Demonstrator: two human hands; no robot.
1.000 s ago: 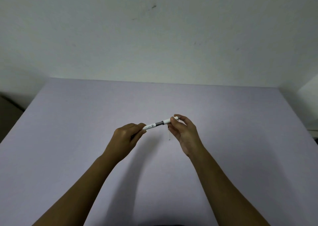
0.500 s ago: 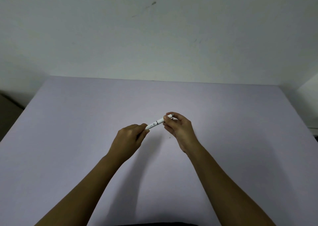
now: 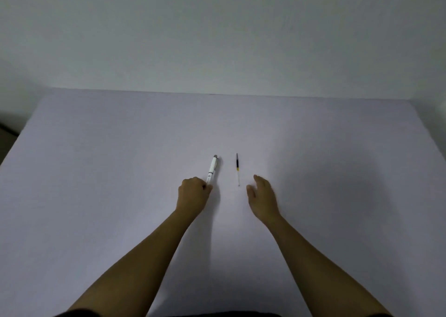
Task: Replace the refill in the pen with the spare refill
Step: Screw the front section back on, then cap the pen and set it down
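My left hand (image 3: 193, 191) is curled on the near end of the pen (image 3: 212, 169), which lies on the table (image 3: 96, 172); right hand (image 3: 261, 193) is loose-open, holding nothing, near the refill (image 3: 237, 168) lying just beside the pen. Looks assembled, so prob. the set-down step; next I'd let go w/o rolling it.

The left hand (image 3: 193, 191) pinches the near end of the white pen (image 3: 212, 169) on the table (image 3: 96, 172), a loose refill (image 3: 238, 169) beside it.

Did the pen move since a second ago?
Yes. The pen came down from the air onto the table; the left hand holds its near end.
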